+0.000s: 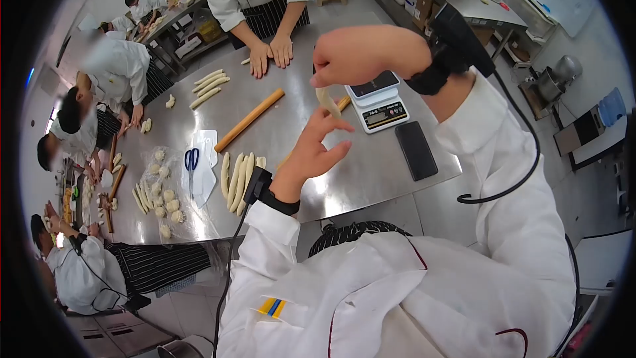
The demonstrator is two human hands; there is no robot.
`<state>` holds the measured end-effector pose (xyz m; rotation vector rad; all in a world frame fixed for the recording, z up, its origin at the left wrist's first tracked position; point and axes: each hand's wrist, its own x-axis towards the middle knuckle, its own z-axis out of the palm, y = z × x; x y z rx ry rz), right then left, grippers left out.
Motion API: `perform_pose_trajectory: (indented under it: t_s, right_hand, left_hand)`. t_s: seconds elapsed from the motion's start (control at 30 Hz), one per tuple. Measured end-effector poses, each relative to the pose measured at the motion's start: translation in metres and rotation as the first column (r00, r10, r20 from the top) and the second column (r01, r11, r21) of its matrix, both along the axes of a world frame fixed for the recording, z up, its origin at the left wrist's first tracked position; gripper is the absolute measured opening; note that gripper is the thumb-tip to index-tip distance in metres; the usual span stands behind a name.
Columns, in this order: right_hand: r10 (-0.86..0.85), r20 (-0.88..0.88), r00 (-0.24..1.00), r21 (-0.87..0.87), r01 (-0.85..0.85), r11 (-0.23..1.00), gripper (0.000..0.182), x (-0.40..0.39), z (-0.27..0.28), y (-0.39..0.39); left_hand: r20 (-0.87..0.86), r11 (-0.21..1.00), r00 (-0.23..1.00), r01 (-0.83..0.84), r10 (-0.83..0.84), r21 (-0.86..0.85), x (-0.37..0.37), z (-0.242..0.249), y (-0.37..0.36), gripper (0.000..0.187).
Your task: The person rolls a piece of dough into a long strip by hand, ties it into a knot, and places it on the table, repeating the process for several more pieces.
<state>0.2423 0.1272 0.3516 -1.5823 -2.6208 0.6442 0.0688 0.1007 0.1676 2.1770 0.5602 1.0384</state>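
Observation:
My right hand (pixel 364 54) is raised over the steel table, its fingers closed on the upper end of a pale dough strip (pixel 326 101). The strip hangs down at a tilt toward my left hand (pixel 315 148). That hand is below it, thumb and fingers apart, with fingertips at the strip's lower end. Behind my hands lies a rolling pin (pixel 343 103), mostly covered by them. Several rolled dough strips (pixel 240 182) lie side by side left of my left wrist. A white digital scale (pixel 384 114) stands just right of the strip.
A black phone (pixel 416 150) lies near the table edge. To the left are a long rolling pin (pixel 249 120), blue-handled scissors (pixel 191 160) and dough balls (pixel 159 189) in plastic. Across the table, a person's hands (pixel 270 56) press on the surface near more dough strips (pixel 211 86).

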Motion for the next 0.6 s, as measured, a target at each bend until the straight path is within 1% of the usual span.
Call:
perform_pose_trajectory:
  t_s: [0.03,0.07,0.13,0.17,0.2,0.23,0.27,0.3,0.33,0.37,0.4,0.43,0.47,0.5,0.53,0.57,0.6]
  right_hand:
    - [0.003,0.074,0.997,0.035,-0.005,0.999,0.039,-0.005,0.015,-0.003]
    - [0.003,0.149,0.989,0.070,-0.013,0.997,0.039,-0.007,0.027,-0.005]
    - [0.019,0.146,0.989,0.126,-0.037,0.991,0.039,-0.004,0.043,-0.003]
    - [-0.023,0.183,0.983,0.170,-0.008,0.985,0.039,-0.002,0.050,-0.002]
    - [-0.066,0.216,0.974,0.211,0.019,0.977,0.040,-0.001,0.057,-0.003]
    - [-0.118,0.223,0.968,0.186,0.077,0.980,0.039,0.002,0.062,-0.005]
    - [-0.120,0.226,0.967,0.191,0.076,0.979,0.039,0.006,0.063,-0.006]
    - [-0.121,0.171,0.978,0.126,0.101,0.987,0.037,0.011,0.062,-0.006]
    - [-0.128,0.115,0.985,0.060,0.122,0.991,0.034,0.017,0.061,-0.006]
    - [-0.131,0.117,0.984,0.061,0.125,0.990,0.034,0.023,0.056,-0.005]
    - [-0.142,0.020,0.990,0.007,0.142,0.990,0.032,0.029,0.047,-0.004]
    - [-0.157,-0.078,0.984,-0.049,0.154,0.987,0.030,0.036,0.037,-0.002]
    - [-0.160,-0.077,0.984,-0.049,0.157,0.986,0.030,0.045,0.027,0.003]
    - [-0.192,-0.099,0.976,-0.111,0.181,0.977,0.030,0.053,0.017,0.009]
    - [-0.224,-0.122,0.967,-0.173,0.202,0.964,0.029,0.055,0.012,0.011]
    - [-0.285,-0.160,0.945,-0.160,0.260,0.952,0.031,0.056,0.008,0.014]
    - [-0.205,-0.201,0.958,0.028,0.215,0.976,0.032,0.050,0.010,0.011]
  left_hand:
    - [0.064,0.976,0.995,-0.087,0.076,0.201,0.006,0.011,0.004,0.035]
    - [0.072,0.973,0.995,-0.086,0.072,0.215,0.009,0.025,0.008,0.035]
    - [0.148,0.981,0.989,-0.045,0.017,0.189,0.013,0.054,0.012,0.037]
    - [0.073,0.973,0.997,-0.008,-0.009,0.232,0.008,0.066,0.016,0.040]
    - [0.076,0.972,0.997,-0.008,-0.011,0.236,0.004,0.073,0.022,0.040]
    - [0.022,0.980,0.994,0.102,-0.108,0.172,-0.001,0.078,0.027,0.043]
    - [-0.026,0.973,0.978,0.209,-0.207,0.101,-0.005,0.081,0.032,0.046]
    - [-0.026,0.972,0.978,0.211,-0.209,0.104,-0.011,0.081,0.035,0.046]
    - [-0.044,0.944,0.943,0.327,-0.329,-0.038,-0.015,0.081,0.039,0.050]
    - [-0.042,0.884,0.895,0.430,-0.444,-0.182,-0.016,0.080,0.042,0.054]
    - [-0.039,0.882,0.893,0.435,-0.448,-0.183,-0.015,0.080,0.041,0.054]
    - [-0.174,0.913,0.896,0.403,-0.408,-0.069,-0.014,0.082,0.039,0.055]
    - [-0.302,0.925,0.889,0.377,-0.345,0.052,-0.013,0.085,0.038,0.057]
    - [-0.301,0.925,0.889,0.377,-0.344,0.056,-0.010,0.086,0.035,0.057]
    - [-0.389,0.952,0.898,0.276,-0.205,0.135,-0.007,0.087,0.029,0.055]
    - [-0.466,0.958,0.883,0.181,-0.059,0.222,-0.005,0.089,0.028,0.053]
    - [-0.476,0.955,0.877,0.194,-0.066,0.225,-0.004,0.087,0.035,0.053]
